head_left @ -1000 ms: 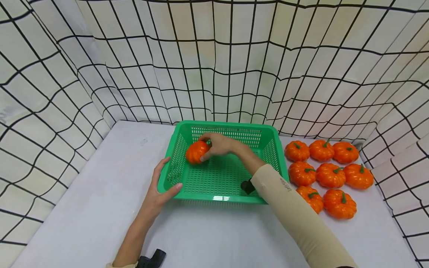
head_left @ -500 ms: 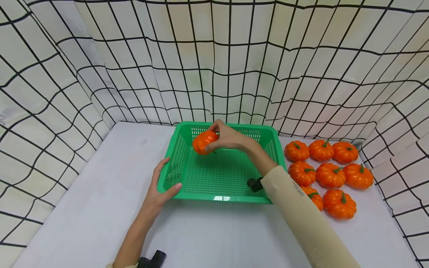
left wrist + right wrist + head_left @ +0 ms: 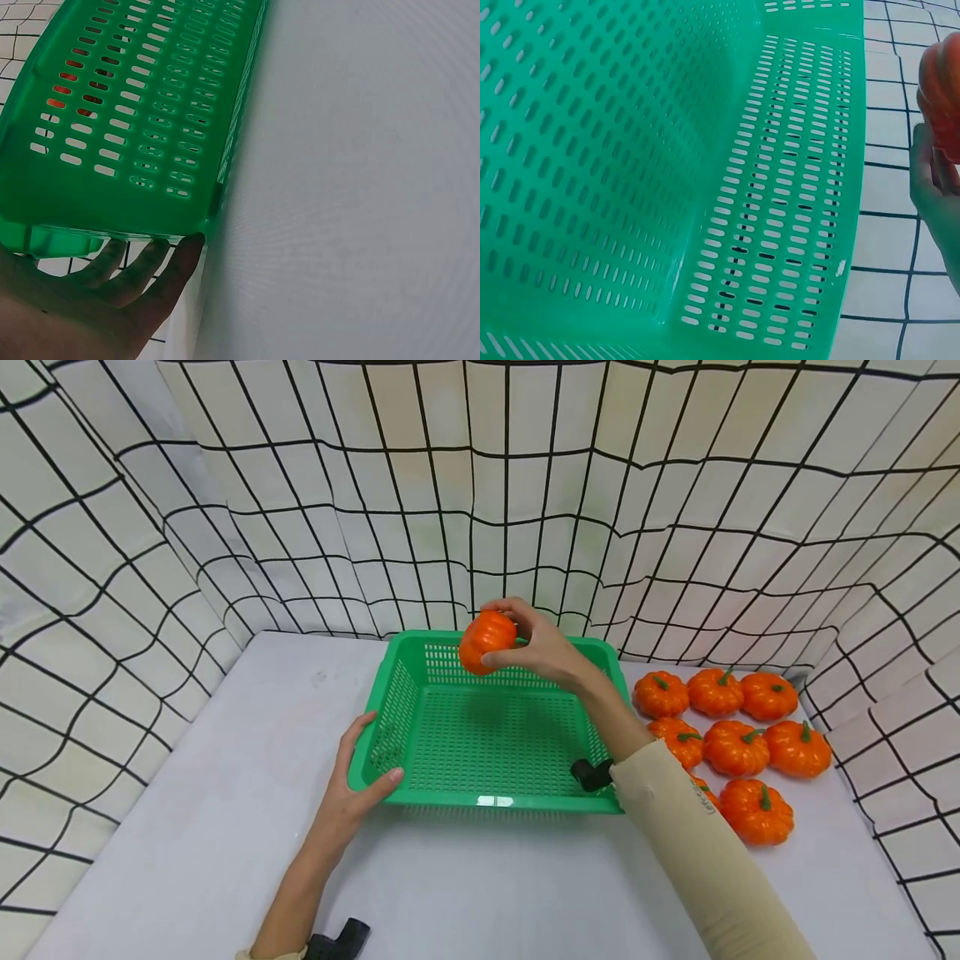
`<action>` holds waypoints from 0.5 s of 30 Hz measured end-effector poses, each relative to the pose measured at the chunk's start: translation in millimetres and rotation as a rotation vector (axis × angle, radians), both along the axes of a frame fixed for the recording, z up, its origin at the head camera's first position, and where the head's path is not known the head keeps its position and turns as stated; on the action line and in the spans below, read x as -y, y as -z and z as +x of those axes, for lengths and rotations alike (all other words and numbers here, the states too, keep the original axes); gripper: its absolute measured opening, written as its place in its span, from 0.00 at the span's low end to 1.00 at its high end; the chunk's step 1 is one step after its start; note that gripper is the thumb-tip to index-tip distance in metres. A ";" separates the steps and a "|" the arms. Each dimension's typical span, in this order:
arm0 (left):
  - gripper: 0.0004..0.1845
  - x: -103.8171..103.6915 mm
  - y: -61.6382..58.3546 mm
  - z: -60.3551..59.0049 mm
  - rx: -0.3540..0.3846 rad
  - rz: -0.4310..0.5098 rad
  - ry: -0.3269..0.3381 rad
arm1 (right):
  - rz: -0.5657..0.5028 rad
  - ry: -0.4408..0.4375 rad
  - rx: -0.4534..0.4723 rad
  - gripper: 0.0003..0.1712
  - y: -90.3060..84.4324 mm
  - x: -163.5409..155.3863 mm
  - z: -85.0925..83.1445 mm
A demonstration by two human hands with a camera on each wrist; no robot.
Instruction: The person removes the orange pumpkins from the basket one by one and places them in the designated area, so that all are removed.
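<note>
My right hand (image 3: 534, 642) holds a small orange pumpkin (image 3: 486, 642) in the air above the far rim of a green perforated basket (image 3: 420, 668). The right wrist view shows the pumpkin (image 3: 943, 84) at its right edge with fingers (image 3: 930, 180) under it, and the bare basket floor (image 3: 592, 150) below. My left hand (image 3: 358, 781) grips the basket's near left corner, thumb over the rim. From the left wrist, its fingers (image 3: 142, 270) lie against the basket's outer wall (image 3: 127, 127).
Several orange pumpkins (image 3: 735, 747) sit in a cluster on the white table (image 3: 225, 827) right of the basket. A white cloth with a black grid (image 3: 480, 502) walls in the table at the back and both sides.
My right hand has lifted the pumpkin from the basket floor, up and to the right, to above the far rim. The left hand and the basket have stayed put.
</note>
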State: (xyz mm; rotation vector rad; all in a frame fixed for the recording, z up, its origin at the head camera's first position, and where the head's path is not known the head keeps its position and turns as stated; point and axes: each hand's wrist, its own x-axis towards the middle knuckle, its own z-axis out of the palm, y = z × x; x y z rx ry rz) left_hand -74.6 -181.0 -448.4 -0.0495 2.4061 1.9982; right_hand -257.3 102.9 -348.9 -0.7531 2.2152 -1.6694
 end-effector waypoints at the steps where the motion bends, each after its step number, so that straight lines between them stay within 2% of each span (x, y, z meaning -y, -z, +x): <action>1: 0.46 0.0 0.1 0.0 0.000 0.003 0.000 | -0.009 0.000 -0.004 0.41 -0.5 -1.5 0.6; 6: 0.45 -0.1 0.2 0.8 0.001 0.014 0.001 | -0.028 0.017 -0.018 0.43 -0.7 -9.0 2.8; 15: 0.46 -0.6 0.1 -0.7 -0.004 -0.008 -0.003 | 0.025 0.079 -0.030 0.37 -6.2 -22.8 5.7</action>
